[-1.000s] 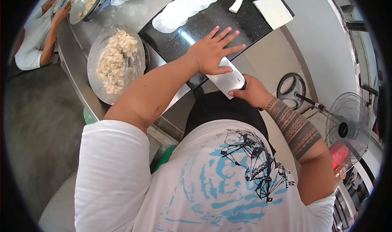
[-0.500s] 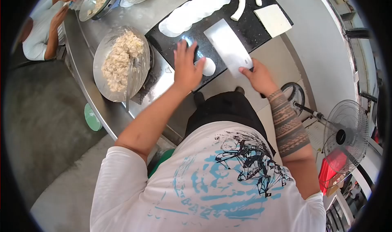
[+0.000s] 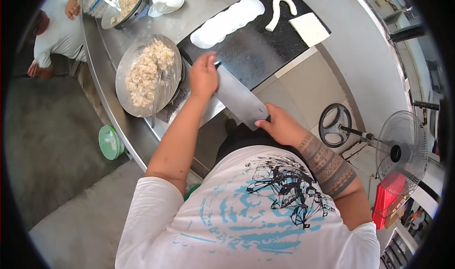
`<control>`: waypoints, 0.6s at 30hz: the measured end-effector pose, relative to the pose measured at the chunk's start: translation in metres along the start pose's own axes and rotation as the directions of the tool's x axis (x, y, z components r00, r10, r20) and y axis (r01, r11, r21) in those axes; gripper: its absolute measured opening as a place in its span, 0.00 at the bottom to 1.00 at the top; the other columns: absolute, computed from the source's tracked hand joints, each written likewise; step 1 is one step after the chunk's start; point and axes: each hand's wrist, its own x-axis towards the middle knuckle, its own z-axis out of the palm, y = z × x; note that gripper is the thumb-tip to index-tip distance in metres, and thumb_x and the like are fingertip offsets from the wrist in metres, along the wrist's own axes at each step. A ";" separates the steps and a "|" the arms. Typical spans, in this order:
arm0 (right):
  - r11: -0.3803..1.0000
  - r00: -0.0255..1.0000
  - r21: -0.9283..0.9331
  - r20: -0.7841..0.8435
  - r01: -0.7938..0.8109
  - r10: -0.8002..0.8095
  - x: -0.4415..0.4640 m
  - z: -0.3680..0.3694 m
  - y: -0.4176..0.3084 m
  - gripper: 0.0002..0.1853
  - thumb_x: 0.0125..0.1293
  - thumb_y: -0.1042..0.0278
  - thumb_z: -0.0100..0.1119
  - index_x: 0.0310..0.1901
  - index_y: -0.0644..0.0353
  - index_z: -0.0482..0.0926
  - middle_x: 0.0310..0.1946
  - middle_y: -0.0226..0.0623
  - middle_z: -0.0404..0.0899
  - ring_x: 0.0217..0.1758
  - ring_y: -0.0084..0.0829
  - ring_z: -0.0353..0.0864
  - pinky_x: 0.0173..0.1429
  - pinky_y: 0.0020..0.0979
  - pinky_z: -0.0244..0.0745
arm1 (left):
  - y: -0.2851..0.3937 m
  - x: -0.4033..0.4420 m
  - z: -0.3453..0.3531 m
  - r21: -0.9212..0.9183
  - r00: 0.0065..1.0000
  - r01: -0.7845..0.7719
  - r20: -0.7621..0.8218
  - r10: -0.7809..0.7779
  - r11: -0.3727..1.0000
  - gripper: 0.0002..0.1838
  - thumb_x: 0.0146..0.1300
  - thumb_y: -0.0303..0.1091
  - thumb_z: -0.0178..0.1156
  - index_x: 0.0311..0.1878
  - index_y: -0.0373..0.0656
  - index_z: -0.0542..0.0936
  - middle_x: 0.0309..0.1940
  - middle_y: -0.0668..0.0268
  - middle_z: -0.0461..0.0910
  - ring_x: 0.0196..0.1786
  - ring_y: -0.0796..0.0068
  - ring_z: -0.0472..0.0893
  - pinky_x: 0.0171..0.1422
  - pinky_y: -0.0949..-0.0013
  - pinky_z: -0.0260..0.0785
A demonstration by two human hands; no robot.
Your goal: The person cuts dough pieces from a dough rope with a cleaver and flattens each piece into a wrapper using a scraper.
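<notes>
A wide-bladed cleaver point(image 3: 239, 96) is in my right hand point(image 3: 283, 124), thumb on the blade beside the handle. Its blade slants up-left past the near edge of the black board point(image 3: 265, 46). My left hand point(image 3: 204, 77) is closed at the blade's far end, fingers bent together; whatever they hold is hidden. Overlapping white dough rounds point(image 3: 227, 22) lie in a row along the board's far side. To their right are a curved dough rope point(image 3: 276, 13) and a flat pale square slab point(image 3: 309, 30).
A bowl of pale filling point(image 3: 149, 75) with a metal utensil stands left of the board. Behind it are another filling bowl point(image 3: 128, 6) and a white bag point(image 3: 169, 0). A co-worker point(image 3: 61, 32) is at upper left. A fan point(image 3: 400, 153) stands at right.
The cleaver has moved left and toward me, off the board's middle. My left hand has gone from spread to closed beside its blade. The single dough round near it is out of sight.
</notes>
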 end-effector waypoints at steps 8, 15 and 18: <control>0.974 0.778 -0.198 -0.627 -0.114 -0.037 -0.082 -0.024 -0.029 0.23 0.69 0.74 0.67 0.65 0.49 0.83 0.46 0.44 0.85 0.43 0.49 0.86 0.49 0.47 0.81 | 0.027 -0.014 0.003 0.060 0.986 -0.125 0.115 0.118 0.990 0.13 0.77 0.26 0.58 0.60 0.41 0.86 0.55 0.52 0.86 0.55 0.54 0.86 0.61 0.58 0.78; 0.848 0.741 -0.481 -0.649 -0.223 -0.173 -0.089 -0.042 0.006 0.25 0.64 0.76 0.70 0.63 0.45 0.87 0.44 0.37 0.82 0.49 0.43 0.85 0.53 0.44 0.81 | 0.011 -0.063 0.041 0.373 0.826 -0.487 0.490 0.278 0.790 0.36 0.78 0.40 0.59 0.82 0.30 0.64 0.86 0.40 0.55 0.87 0.37 0.56 0.90 0.41 0.47; 0.858 0.764 -0.474 -0.623 -0.200 -0.166 -0.083 -0.062 0.025 0.26 0.63 0.76 0.70 0.63 0.45 0.87 0.44 0.37 0.82 0.49 0.43 0.85 0.52 0.43 0.81 | 0.021 -0.039 0.057 0.543 0.857 -0.447 0.487 0.167 0.710 0.43 0.80 0.57 0.55 0.87 0.40 0.58 0.89 0.40 0.48 0.90 0.35 0.47 0.90 0.31 0.34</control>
